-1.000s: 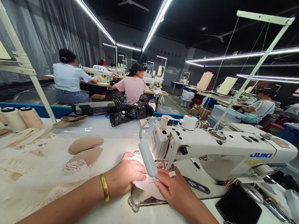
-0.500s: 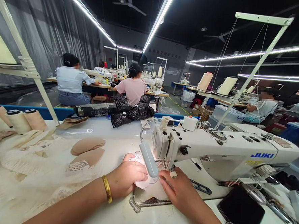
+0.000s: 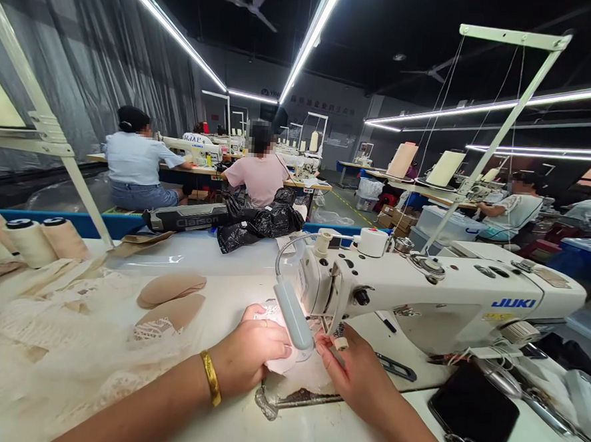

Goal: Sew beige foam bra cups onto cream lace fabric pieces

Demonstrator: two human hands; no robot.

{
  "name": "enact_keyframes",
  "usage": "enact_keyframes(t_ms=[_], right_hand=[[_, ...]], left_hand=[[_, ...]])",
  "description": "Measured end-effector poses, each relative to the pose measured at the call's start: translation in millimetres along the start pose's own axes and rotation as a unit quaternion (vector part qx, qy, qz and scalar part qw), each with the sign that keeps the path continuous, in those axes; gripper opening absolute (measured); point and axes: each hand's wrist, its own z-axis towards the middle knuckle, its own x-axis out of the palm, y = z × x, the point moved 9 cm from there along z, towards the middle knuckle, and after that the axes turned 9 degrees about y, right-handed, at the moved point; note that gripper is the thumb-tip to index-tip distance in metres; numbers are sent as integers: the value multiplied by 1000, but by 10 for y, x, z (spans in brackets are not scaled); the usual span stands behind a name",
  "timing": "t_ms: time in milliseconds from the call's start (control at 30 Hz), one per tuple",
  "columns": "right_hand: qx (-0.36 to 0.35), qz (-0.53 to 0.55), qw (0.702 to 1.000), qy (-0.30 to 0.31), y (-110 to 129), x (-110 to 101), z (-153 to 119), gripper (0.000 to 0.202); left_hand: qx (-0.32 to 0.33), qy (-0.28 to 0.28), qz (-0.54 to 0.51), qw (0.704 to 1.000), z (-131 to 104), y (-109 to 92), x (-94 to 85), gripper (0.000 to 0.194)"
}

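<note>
Hands work at the needle end of a white sewing machine (image 3: 441,293). The left hand (image 3: 250,355), a gold bangle (image 3: 210,378) on its wrist, lies curled on a pale fabric piece (image 3: 279,363), fingers bent narrow and pressing it flat to the table (image 3: 233,257) under the lamp (image 3: 292,317). The right hand (image 3: 358,378) sits at 3 o'clock from the left, just beside it, fingertips drawn together at the fabric's edge close to the presser foot; whether they pinch the cloth or only rest on it cannot be told, since the lamp hides that spot. The fabric lies between both hands, brightly lit, right in front of the needle.

Scissors (image 3: 391,368) rest at 3 o'clock from the right hand, near the machine's base. A dark phone (image 3: 474,412) lies at 4 o'clock, well apart from the hands. Two tan foam cups (image 3: 171,290) sit at 10 o'clock from the left hand, with a heap of cream lace (image 3: 53,326) spread at 9 o'clock. Thread cones (image 3: 28,241) stand at the table's far left edge. A black bag (image 3: 260,222) sits at 12 o'clock, on the table's far side. Beyond it, other people sit at their own machines, backs turned.
</note>
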Motion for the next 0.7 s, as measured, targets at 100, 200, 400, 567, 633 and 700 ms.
enact_keyframes(t_ms=[100,200,400,567,633,700], right_hand=[[-15,-10,1000,-3,14,9,-12,24],[-17,-21,1000,0,-4,29,-16,24],[-17,-27,999,-1,-21,35,-27,24],[-11,-44,999,14,-31,79,-32,31],[-11,-47,999,14,-35,91,-35,32],[-12,-47,999,7,-35,84,-39,31]], left_hand=[[-7,12,-48,999,-2,21,27,30],[-14,20,-80,996,-3,34,34,33],[-17,28,-115,993,8,36,4,32],[-27,27,-80,996,-2,27,-12,43],[-35,25,-64,997,-15,33,4,42],[-40,25,-52,998,-30,36,32,34]])
